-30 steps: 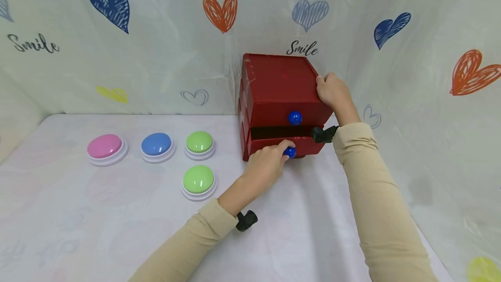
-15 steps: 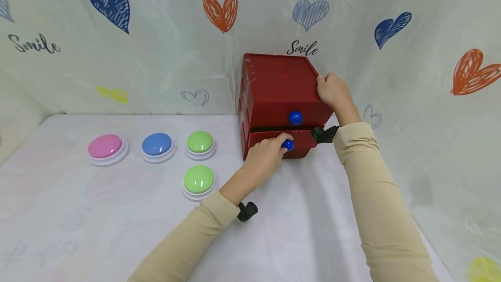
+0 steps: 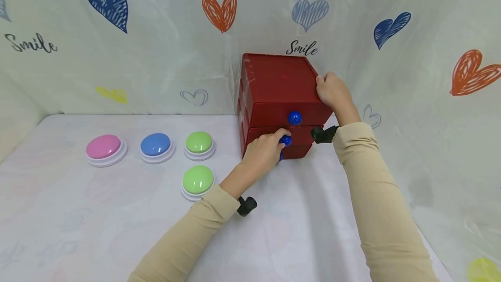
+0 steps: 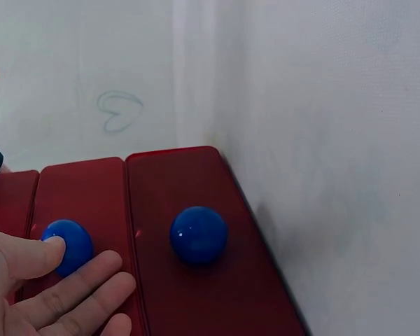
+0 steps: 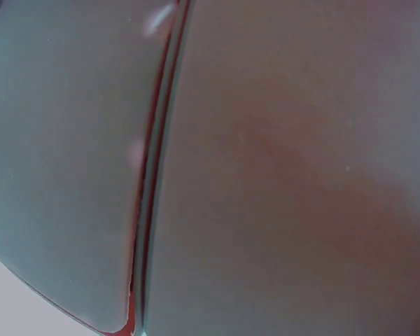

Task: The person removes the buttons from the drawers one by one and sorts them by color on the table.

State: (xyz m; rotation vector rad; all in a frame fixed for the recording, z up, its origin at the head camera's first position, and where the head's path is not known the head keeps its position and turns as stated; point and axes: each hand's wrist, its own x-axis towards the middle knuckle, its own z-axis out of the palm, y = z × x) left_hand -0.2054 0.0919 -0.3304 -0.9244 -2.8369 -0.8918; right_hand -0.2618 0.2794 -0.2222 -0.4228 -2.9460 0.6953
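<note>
A red drawer cabinet (image 3: 282, 79) stands against the back wall, its drawer fronts bearing round blue knobs. My left hand (image 3: 263, 153) pinches the middle drawer's knob (image 3: 287, 140) between thumb and index finger; the other fingers (image 4: 91, 283) stretch out below it. That middle drawer (image 3: 307, 133) sits flush under the top one. The bottom drawer's knob (image 4: 199, 234) is plain in the left wrist view but mostly hidden in the head view. With the thumb on top, my right hand (image 3: 334, 94) grips the cabinet's upper right edge. Only blurred cabinet surface and a seam (image 5: 157, 168) fill the right wrist view.
Left of the cabinet, several dome buttons on white bases sit on the white-covered table (image 3: 98, 212): a pink button (image 3: 104, 146), a blue button (image 3: 155, 145), a rear green button (image 3: 198, 142) and a front green button (image 3: 198, 179). A heart-printed sheet (image 3: 164, 47) hangs behind.
The middle drawer has slid back into the cabinet, and its dark opening has closed. My left hand moved away from me with the knob; the right hand stayed put.
</note>
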